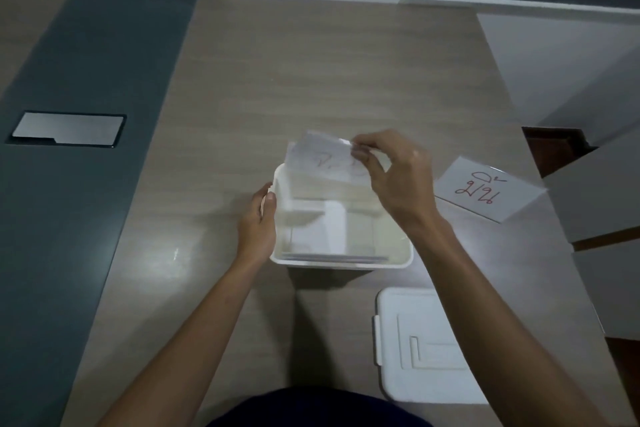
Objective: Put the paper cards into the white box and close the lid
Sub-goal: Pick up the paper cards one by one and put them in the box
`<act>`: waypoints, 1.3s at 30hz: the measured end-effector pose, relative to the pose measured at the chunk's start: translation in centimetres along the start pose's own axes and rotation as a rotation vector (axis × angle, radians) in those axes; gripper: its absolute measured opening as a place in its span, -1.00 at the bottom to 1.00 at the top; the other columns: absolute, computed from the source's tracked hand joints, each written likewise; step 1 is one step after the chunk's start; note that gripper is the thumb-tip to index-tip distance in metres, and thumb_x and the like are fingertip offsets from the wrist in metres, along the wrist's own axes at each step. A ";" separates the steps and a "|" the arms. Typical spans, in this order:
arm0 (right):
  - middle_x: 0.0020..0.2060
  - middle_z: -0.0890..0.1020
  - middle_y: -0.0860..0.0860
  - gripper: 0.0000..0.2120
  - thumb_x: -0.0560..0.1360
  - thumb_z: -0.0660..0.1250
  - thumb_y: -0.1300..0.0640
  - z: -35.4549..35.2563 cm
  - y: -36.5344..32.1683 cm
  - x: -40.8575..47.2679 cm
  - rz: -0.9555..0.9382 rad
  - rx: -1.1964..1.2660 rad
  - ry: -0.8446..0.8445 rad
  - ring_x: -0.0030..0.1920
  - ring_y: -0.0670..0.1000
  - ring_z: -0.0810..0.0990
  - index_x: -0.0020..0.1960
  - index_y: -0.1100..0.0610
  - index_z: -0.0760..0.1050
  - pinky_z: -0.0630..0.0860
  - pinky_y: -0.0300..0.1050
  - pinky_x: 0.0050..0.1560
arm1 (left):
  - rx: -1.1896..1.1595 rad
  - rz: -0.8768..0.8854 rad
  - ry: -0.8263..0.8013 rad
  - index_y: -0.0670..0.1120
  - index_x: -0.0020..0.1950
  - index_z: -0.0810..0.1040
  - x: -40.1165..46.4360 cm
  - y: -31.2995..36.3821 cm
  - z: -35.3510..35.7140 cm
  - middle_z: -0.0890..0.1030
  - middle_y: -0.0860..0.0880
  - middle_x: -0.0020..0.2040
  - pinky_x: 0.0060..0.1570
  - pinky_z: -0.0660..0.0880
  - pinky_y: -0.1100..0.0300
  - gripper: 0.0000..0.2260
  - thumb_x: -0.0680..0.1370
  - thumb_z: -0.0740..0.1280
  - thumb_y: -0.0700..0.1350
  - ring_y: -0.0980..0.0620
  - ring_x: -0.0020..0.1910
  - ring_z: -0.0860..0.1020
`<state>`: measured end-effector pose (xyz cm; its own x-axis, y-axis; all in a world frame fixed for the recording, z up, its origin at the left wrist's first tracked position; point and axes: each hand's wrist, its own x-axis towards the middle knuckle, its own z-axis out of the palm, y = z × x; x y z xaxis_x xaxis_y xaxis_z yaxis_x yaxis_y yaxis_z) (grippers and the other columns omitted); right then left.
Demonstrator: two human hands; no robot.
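Metal cover plate [67, 129]: set flush in the dark strip of the desk [311, 73], well to the left of both hands.

Left hand [258, 222]: fingers [268, 199] pressed against the outer left wall of the white box [341, 262], thumb at its rim; bracing it, nothing else in the grasp.

White box: open-topped, standing on the desk between the two hands. Paper cards already inside [318, 230] stand along its walls; how many, I cannot tell.

Held card [323, 158]: blurred, faint writing on its face, tilted above the far rim of the box, its lower edge dipping towards the opening.

Right hand [398, 173]: fingers [362, 151] pinched on the card's upper right corner.

Lid [426, 347]: off the box, lying flat on the desk nearer the person than the right-hand fingers, under the right forearm.

Loose card [488, 189]: flat on the desk just right of the right hand, red handwriting facing up, near the desk's right edge.
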<state>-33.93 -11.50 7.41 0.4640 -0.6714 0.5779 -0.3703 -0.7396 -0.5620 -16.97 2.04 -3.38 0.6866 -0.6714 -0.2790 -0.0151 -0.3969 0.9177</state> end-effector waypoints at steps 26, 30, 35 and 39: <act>0.05 0.68 -0.02 -0.79 0.55 0.33 0.04 -0.4 6.5 -5.2 0.465 -0.041 -0.150 0.11 -0.02 0.56 0.12 0.09 0.62 0.45 -0.20 0.13 | 0.054 0.047 0.024 0.00 0.40 0.45 1.6 -0.3 1.5 0.55 0.01 0.31 0.20 0.36 0.19 -0.65 0.66 0.10 -0.01 0.08 0.20 0.48; 0.28 0.54 0.10 -0.63 0.52 0.34 0.18 -3.0 12.5 -4.7 0.638 -0.320 0.011 0.37 0.16 0.37 0.32 0.15 0.46 0.26 -0.10 0.37 | 0.084 0.066 0.003 -0.01 0.40 0.46 2.3 0.2 2.3 0.54 0.03 0.27 0.15 0.33 0.21 -0.65 0.66 0.10 -0.01 0.10 0.16 0.46; 0.53 0.23 0.13 -0.44 0.50 0.38 0.17 -6.2 18.0 -5.3 0.897 -0.646 -0.106 0.56 0.27 -0.09 0.46 0.07 0.31 -0.11 0.22 0.52 | 0.095 0.059 -0.034 0.05 0.40 0.45 3.2 0.3 3.2 0.54 0.09 0.19 0.14 0.35 0.18 -0.65 0.65 0.09 0.02 0.08 0.15 0.48; 0.44 0.40 0.13 -0.51 0.47 0.45 0.17 -7.5 19.6 -5.6 0.906 -0.674 -0.115 0.55 0.25 0.02 0.37 0.04 0.45 -0.14 0.26 0.52 | 0.095 0.062 -0.047 0.06 0.39 0.46 3.6 0.4 3.5 0.55 0.10 0.18 0.13 0.35 0.18 -0.66 0.65 0.09 0.03 0.08 0.15 0.48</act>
<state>-49.80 -22.64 -2.43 -0.1369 -0.9896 0.0435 -0.9488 0.1184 -0.2928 -17.06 -2.67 -5.03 0.6472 -0.7242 -0.2381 -0.1266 -0.4100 0.9032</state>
